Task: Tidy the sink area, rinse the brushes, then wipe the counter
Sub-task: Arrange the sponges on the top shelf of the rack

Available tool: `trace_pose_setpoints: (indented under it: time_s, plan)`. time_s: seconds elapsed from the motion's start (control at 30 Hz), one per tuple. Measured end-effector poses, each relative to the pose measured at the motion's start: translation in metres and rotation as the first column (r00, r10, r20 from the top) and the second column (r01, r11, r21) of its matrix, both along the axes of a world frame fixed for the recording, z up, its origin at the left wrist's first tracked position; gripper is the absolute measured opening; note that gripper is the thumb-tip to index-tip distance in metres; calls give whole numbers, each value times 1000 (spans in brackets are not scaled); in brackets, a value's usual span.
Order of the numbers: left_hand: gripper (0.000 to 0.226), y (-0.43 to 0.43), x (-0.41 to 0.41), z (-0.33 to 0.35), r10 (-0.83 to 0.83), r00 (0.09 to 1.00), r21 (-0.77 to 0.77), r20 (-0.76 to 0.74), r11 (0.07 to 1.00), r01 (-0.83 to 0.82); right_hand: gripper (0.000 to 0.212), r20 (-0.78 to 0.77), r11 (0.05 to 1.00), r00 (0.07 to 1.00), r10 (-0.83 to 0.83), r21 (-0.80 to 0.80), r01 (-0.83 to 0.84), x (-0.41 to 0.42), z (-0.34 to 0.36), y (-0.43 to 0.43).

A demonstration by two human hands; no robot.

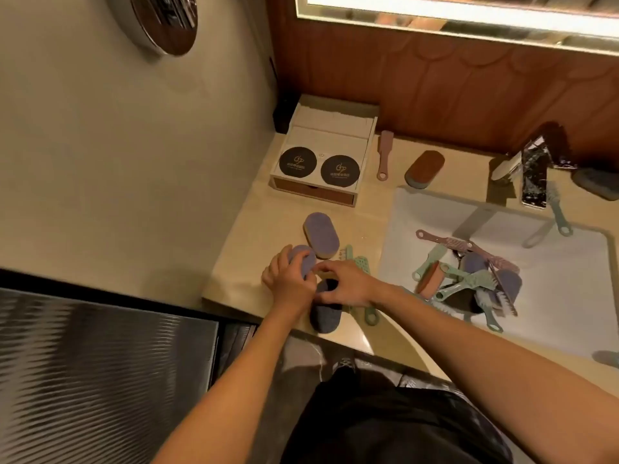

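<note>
We think we are near the start; our left hand [288, 279] grips a purple pad [306, 262]; our right hand [348, 286] touches it, hold unclear; right of both hands, brushes [469, 281] lie piled in the sink [556, 296]; the counter [368, 217] is not wiped yet

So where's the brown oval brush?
In the head view, the brown oval brush lies on the beige counter behind the white sink, right of the pink long-handled brush.

Counter [370, 209] glossy stone-look — sink [569, 296] smooth white — wall panel [469, 95] wood.
</note>
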State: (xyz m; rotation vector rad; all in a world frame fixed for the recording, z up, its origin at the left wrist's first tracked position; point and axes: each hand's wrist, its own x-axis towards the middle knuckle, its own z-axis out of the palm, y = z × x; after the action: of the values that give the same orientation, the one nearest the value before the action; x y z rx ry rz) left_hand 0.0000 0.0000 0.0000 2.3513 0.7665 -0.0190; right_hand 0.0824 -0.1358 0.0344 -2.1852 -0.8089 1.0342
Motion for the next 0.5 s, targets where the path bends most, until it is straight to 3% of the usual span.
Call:
trace_pose_setpoints:
  time_s: [0.1,0.2,0.3,0.4,0.5]
  plan:
    - [67,3,-1,-6,-73,987,42,-141,996,80,92,160,943,948,274,-240,-232,3,-3,3]
    - [65,3,-3,-12,-97,981,50,-167,993,107,93,216,874,898,383,-399,-277,-2,-9,2]
    - [64,2,-2,-6,-96,985,61,-147,992,106,91,248,880,894,372,-402,-255,-5,-7,1]
    - [67,2,-1,2,-60,994,-21,-92,998,59,91,243,907,913,327,-352,-232,-1,-7,1]
    - [68,2,-6,4,-26,1000,-116,1,993,26,73,161,954,964,209,-250,-165,1,-8,-3]
